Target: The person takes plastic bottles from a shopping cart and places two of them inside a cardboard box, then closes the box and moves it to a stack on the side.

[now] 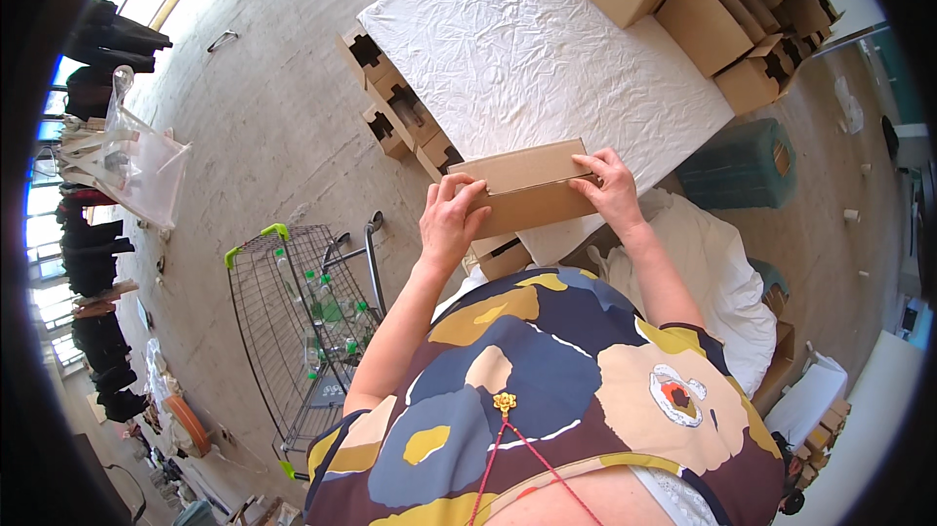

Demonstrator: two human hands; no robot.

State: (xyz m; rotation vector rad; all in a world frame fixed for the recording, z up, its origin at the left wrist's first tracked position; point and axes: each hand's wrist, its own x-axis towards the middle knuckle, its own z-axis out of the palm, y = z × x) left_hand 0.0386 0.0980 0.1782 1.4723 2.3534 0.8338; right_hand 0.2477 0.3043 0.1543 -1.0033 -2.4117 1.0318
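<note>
Both of my hands hold a long, narrow brown cardboard box [527, 189] over the near edge of a table covered with a crinkled white cloth [547, 48]. My left hand [452, 219] grips the box's left end, fingers bent over its upper edge and thumb on the front face. At the right end, my right hand [610, 191] pinches the cardboard near the fold between top and front. The top panel appears closed down. What lies inside the box, if anything, cannot be seen.
Stacked cardboard boxes [703, 23] stand at the table's far right. More open boxes [395, 101] line its left side. A wire shopping cart [293, 321] with green-capped bottles is at my left. White fabric [708, 263] and a green wrapped bundle [739, 165] sit at right.
</note>
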